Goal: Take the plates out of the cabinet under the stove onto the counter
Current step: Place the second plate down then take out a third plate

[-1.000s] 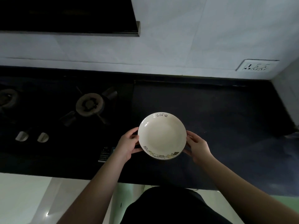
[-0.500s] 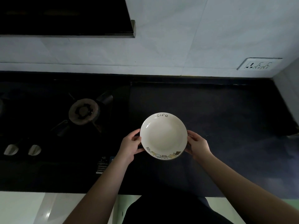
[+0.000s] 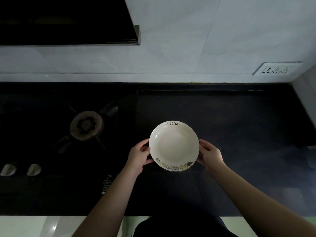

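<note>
Both hands grip one plate (image 3: 173,145) by its rim: left hand (image 3: 139,156), right hand (image 3: 211,154), over dark counter (image 3: 239,125).

arms: bare, no sleeves | clothing (image 3: 184,226): dark garment below

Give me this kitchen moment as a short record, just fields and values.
plate: white, "life" printed on far rim, empty
left hand: grips plate's left edge
right hand: grips plate's right edge
counter: black, under the plate; contact unclear
burner: left of plate, unlit
socket: on wall, far right
</note>
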The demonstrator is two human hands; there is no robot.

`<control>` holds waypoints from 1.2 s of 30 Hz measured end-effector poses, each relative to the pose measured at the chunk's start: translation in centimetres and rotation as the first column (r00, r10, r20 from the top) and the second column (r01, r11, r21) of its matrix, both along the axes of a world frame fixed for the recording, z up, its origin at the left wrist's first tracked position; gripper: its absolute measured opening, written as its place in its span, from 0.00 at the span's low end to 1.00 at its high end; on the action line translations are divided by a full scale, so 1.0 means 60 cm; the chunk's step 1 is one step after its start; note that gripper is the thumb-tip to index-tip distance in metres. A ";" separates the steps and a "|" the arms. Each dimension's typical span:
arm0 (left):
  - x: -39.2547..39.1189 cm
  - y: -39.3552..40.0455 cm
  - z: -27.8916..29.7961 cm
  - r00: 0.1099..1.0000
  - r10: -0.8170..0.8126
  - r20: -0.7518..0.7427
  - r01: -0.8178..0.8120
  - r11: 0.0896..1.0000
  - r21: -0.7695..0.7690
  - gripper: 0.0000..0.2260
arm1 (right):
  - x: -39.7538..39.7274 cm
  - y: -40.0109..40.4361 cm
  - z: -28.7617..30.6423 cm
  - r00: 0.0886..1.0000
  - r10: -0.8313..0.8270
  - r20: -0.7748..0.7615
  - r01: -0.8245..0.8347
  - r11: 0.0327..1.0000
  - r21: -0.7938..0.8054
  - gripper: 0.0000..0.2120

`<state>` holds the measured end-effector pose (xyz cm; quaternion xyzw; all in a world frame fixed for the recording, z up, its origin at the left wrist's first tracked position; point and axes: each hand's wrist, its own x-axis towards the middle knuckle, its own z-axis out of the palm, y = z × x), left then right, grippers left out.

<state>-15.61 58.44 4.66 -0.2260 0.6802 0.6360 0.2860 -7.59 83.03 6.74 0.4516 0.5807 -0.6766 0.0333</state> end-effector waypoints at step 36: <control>0.067 -0.002 0.087 0.763 -0.528 -0.372 0.125 0.686 -0.717 0.21 | 0.075 0.014 0.026 0.902 0.333 0.275 -0.432 0.681 0.592 0.18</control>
